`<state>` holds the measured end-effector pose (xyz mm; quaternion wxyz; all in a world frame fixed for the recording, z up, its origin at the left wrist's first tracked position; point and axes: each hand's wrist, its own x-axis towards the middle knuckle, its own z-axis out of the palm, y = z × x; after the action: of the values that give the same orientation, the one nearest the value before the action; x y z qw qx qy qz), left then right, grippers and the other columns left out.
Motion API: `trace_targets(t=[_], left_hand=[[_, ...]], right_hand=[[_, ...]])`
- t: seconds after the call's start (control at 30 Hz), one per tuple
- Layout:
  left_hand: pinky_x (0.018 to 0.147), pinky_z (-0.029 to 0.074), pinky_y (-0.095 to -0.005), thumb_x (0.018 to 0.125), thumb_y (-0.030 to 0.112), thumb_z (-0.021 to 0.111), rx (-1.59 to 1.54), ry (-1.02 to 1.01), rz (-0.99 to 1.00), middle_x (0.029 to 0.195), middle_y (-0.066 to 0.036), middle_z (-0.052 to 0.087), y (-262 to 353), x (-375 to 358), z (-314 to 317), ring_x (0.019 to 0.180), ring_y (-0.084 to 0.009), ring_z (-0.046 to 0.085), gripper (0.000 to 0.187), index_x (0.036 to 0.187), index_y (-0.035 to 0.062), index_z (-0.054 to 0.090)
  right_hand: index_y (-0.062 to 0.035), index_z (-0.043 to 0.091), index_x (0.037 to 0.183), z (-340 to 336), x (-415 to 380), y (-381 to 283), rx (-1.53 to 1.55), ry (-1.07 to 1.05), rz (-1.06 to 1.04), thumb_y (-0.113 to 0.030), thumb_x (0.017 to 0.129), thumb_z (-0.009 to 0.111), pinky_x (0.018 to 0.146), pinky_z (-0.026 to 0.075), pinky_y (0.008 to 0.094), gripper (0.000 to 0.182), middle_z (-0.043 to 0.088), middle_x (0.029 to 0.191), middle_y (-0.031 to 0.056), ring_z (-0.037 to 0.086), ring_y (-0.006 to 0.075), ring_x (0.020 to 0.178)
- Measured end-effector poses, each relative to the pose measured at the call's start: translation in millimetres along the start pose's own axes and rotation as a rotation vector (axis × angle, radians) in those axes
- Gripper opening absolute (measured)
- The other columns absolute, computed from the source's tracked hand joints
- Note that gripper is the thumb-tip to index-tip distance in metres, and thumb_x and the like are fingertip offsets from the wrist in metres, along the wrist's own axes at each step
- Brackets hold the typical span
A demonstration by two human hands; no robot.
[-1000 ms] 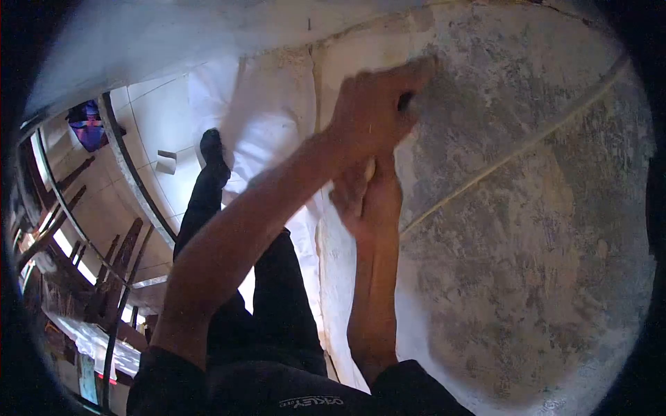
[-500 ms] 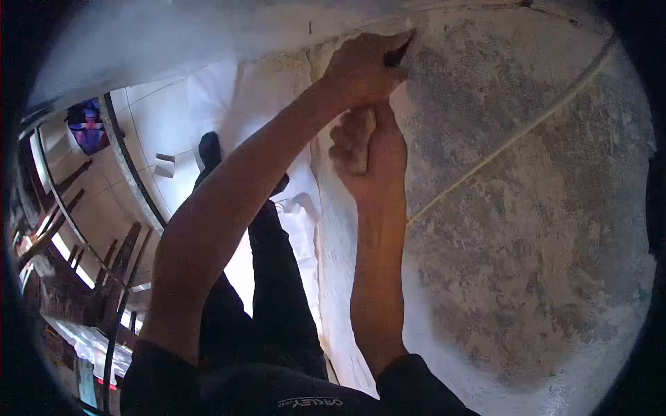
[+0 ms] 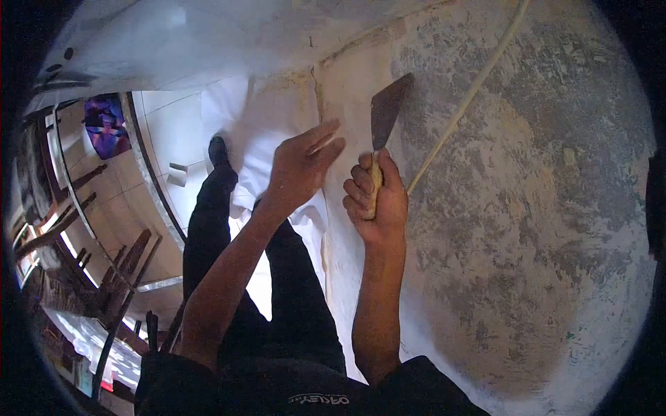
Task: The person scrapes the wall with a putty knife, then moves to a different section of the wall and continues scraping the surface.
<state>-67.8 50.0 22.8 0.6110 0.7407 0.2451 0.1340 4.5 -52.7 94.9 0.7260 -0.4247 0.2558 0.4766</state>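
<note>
My right hand (image 3: 380, 197) is wrapped round the pale yellow handle of a putty knife (image 3: 389, 114), held upright. Its dark, tapered blade points up, overlapping the patchy grey wall (image 3: 513, 229) in this view. To the left, my left hand (image 3: 300, 168) is apart from the tool, fingers stretched out and holding nothing. A cream cord (image 3: 466, 104) slants up the wall just right of my right hand.
White sheeting (image 3: 229, 104) covers the floor by my feet. At left are a curved metal rail (image 3: 146, 156), a colourful bag (image 3: 107, 126), dark wooden furniture (image 3: 128, 267) and clear plastic wrapping (image 3: 83, 333). A small pale piece (image 3: 177, 175) lies on the tiles.
My left hand has come down and left, away from the blade's area, and its fingers have straightened. The putty knife now shows fully in my right hand, which has moved slightly lower.
</note>
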Motion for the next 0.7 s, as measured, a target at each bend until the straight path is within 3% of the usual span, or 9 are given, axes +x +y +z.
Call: trace_targets(t=[0.03, 0.07, 0.13, 0.17, 0.23, 0.33, 0.63, 0.7], left_hand=[[0.079, 0.046, -0.0279, 0.082, 0.014, 0.055, 0.041, 0.021, 0.143, 0.101, -0.015, 0.059, 5, 9, 3, 0.091, -0.0182, 0.058, 0.036, 0.116, 0.0047, 0.05], [0.079, 0.046, -0.0279, 0.082, 0.014, 0.055, 0.039, 0.02, 0.142, 0.101, -0.015, 0.059, 10, 18, 7, 0.091, -0.0182, 0.058, 0.036, 0.116, 0.0047, 0.05], [0.08, 0.046, -0.0304, 0.078, 0.022, 0.061, -0.226, -0.08, -0.221, 0.098, -0.017, 0.06, 32, 46, 10, 0.089, -0.0248, 0.059, 0.044, 0.118, 0.0086, 0.048], [0.08, 0.046, -0.0304, 0.078, 0.022, 0.061, -0.23, -0.09, -0.224, 0.098, -0.017, 0.06, 29, 57, 19, 0.089, -0.0248, 0.059, 0.044, 0.118, 0.0086, 0.048], [0.081, 0.045, -0.0317, 0.073, 0.028, 0.065, -0.049, -0.029, 0.049, 0.097, -0.018, 0.06, 23, 78, 31, 0.088, -0.0285, 0.059, 0.054, 0.12, 0.01, 0.046], [0.086, 0.043, -0.0349, 0.066, 0.022, 0.065, -0.06, -0.131, 0.009, 0.107, -0.019, 0.055, 27, 93, 32, 0.098, -0.0318, 0.054, 0.056, 0.116, 0.0019, 0.048], [0.086, 0.043, -0.0361, 0.062, 0.015, 0.064, 0.017, -0.073, 0.18, 0.115, -0.019, 0.05, 3, 113, 37, 0.095, -0.0325, 0.055, 0.056, 0.115, 0.0039, 0.049], [0.085, 0.044, -0.0369, 0.062, 0.014, 0.064, 0.012, -0.129, 0.121, 0.111, -0.019, 0.052, 1, 114, 35, 0.093, -0.0323, 0.056, 0.056, 0.115, 0.0056, 0.049]], right_hand=[[-0.013, 0.049, 0.076, 1, 5, -1, -0.001, -0.003, -0.001, -0.036, 0.089, 0.041, 0.028, 0.026, 0.0199, 0.027, 0.038, 0.049, -0.0027, 0.034, 0.0076, 0.035], [-0.0131, 0.049, 0.075, 1, 10, -2, 0.046, -0.006, 0.031, -0.036, 0.089, 0.041, 0.028, 0.025, 0.0193, 0.028, 0.038, 0.048, -0.0027, 0.033, 0.0076, 0.034], [-0.0133, 0.048, 0.074, 2, 18, -1, 0.1, 0.002, 0.058, -0.037, 0.089, 0.041, 0.027, 0.025, 0.0188, 0.029, 0.038, 0.047, -0.0027, 0.033, 0.0076, 0.033], [-0.0116, 0.048, 0.076, 4, 20, -1, 0.077, 0.014, 0.027, -0.035, 0.089, 0.04, 0.027, 0.026, 0.017, 0.028, 0.038, 0.048, -0.0022, 0.033, 0.0066, 0.033], [-0.01, 0.048, 0.077, 7, 25, -2, 0.053, 0.036, -0.003, -0.033, 0.09, 0.039, 0.026, 0.027, 0.0153, 0.027, 0.039, 0.048, -0.0017, 0.034, 0.0057, 0.033], [-0.0135, 0.045, 0.073, 9, 29, -4, 0.07, 0.034, 0.031, -0.038, 0.089, 0.04, 0.027, 0.024, 0.0182, 0.03, 0.037, 0.045, -0.003, 0.032, 0.0064, 0.032], [-0.0138, 0.045, 0.073, 11, 49, 0, 0.063, 0.057, 0.034, -0.042, 0.088, 0.041, 0.026, 0.023, 0.0187, 0.032, 0.038, 0.046, -0.0023, 0.032, 0.0063, 0.032], [-0.011, 0.046, 0.074, 14, 51, 3, -0.012, 0.077, -0.048, -0.036, 0.091, 0.034, 0.023, 0.026, 0.0177, 0.033, 0.039, 0.046, -0.0019, 0.032, 0.0054, 0.029]])
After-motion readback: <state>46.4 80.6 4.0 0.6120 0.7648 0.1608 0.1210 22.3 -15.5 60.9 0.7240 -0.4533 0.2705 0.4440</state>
